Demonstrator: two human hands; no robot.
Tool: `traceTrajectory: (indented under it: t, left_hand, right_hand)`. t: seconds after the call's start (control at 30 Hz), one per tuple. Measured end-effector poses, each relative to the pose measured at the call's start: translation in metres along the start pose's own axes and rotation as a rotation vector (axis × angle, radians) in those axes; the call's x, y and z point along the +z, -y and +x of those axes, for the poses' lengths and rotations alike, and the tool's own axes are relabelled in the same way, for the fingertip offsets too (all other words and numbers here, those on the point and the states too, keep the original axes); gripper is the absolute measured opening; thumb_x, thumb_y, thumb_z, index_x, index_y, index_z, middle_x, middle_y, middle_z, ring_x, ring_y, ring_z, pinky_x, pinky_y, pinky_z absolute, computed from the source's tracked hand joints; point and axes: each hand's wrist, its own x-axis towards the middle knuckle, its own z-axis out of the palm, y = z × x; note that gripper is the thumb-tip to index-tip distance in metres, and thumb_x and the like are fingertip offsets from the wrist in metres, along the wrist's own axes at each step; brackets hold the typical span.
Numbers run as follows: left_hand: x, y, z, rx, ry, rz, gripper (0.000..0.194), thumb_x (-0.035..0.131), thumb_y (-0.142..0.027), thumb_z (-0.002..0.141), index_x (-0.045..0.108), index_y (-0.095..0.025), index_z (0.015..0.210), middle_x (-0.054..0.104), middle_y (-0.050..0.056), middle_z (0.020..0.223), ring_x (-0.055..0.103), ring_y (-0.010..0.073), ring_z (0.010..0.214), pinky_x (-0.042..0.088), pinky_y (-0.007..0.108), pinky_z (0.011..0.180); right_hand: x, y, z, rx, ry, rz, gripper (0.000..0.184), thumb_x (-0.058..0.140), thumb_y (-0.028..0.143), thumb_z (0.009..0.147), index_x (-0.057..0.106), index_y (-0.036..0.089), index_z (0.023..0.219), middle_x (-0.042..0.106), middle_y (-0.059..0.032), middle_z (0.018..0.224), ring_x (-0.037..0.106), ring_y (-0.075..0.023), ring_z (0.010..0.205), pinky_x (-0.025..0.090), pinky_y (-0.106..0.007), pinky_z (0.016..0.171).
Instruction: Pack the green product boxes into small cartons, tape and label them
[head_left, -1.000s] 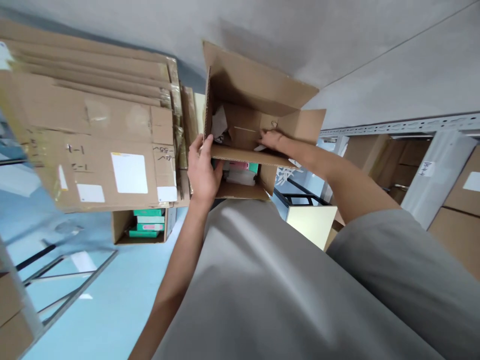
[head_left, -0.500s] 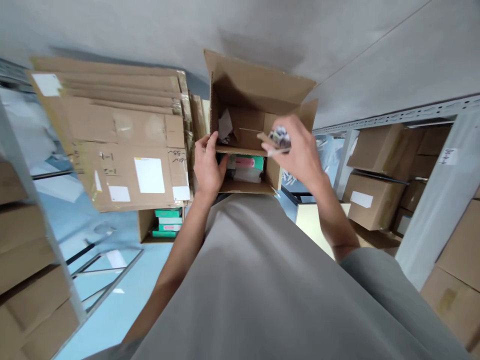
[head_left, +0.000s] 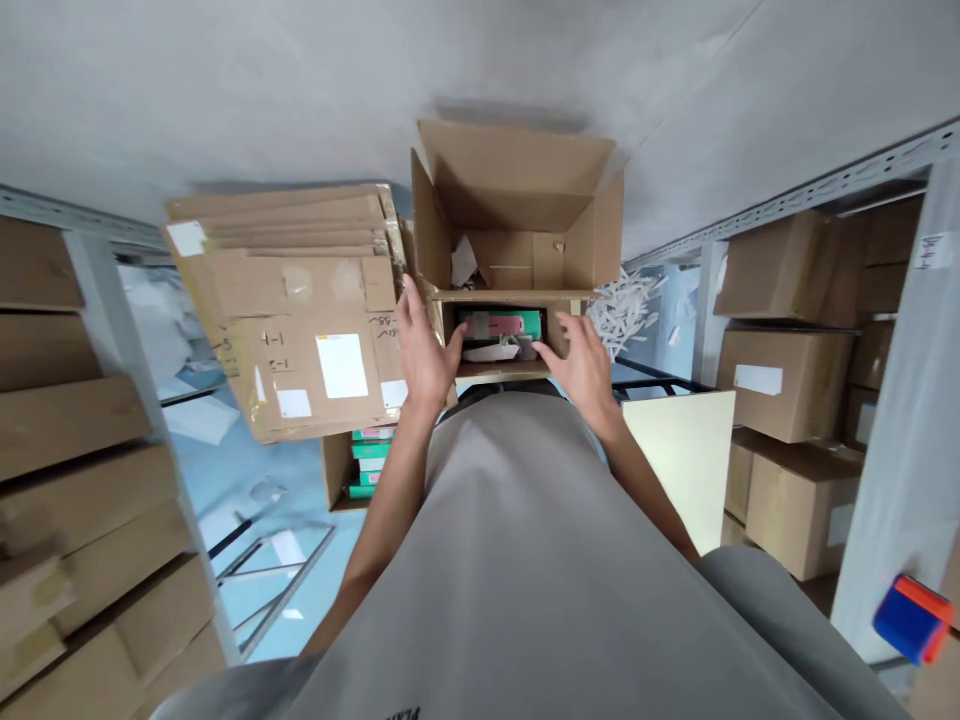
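Observation:
Right in front of me stands a small cardboard box (head_left: 510,368), its inside holding a green and pink box (head_left: 506,324) and some white paper scraps (head_left: 491,352). My left hand (head_left: 426,350) is at its left side, fingers spread, the thumb near the opening. Over the right side is my right hand (head_left: 583,362), empty, with its fingers apart and the thumb pointing inward. Just behind it, a larger cardboard box (head_left: 517,215) lies open toward me, with a torn piece of grey-brown paper (head_left: 463,260) inside at the left.
Flattened cartons (head_left: 300,340) are stacked at the left, above an open carton of green boxes (head_left: 371,470). Shredded white paper (head_left: 622,305) lies to the right. Shelves of cartons (head_left: 787,385) flank both sides. A blue and orange object (head_left: 913,618) is at lower right.
My right hand has let go of the crumpled scraps it held and moved down beside the small box. My left hand has come off the box edge and opened. The view has shifted.

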Motion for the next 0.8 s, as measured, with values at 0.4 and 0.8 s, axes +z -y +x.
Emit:
traceTrajectory:
  t: [0.4,0.8]
  left_hand:
    - [-0.015,0.014,-0.044,-0.227,0.023,0.185,0.027,0.066,-0.041,0.098,0.071,-0.019,0.113,0.082,0.012,0.098,0.081,0.0329,0.095,0.065,0.050,0.096]
    - [0.050,-0.079,-0.056,0.112,0.342,0.332,0.020,0.064,-0.035,0.097,0.073,-0.020,0.106,0.084,0.009,0.100,0.082,0.0281,0.089,0.060,0.036,0.087]
  right_hand:
    - [0.036,-0.038,-0.040,0.302,0.035,-0.104,0.027,0.051,0.027,0.111,0.077,0.021,0.111,0.081,-0.0171,0.117,0.075,-0.0332,0.108,0.052,-0.038,0.088]
    - [0.038,-0.123,-0.172,0.629,-0.132,0.083,0.019,0.060,0.026,0.107,0.077,0.020,0.100,0.082,-0.0089,0.100,0.070,-0.0226,0.086,0.035,-0.031,0.073]
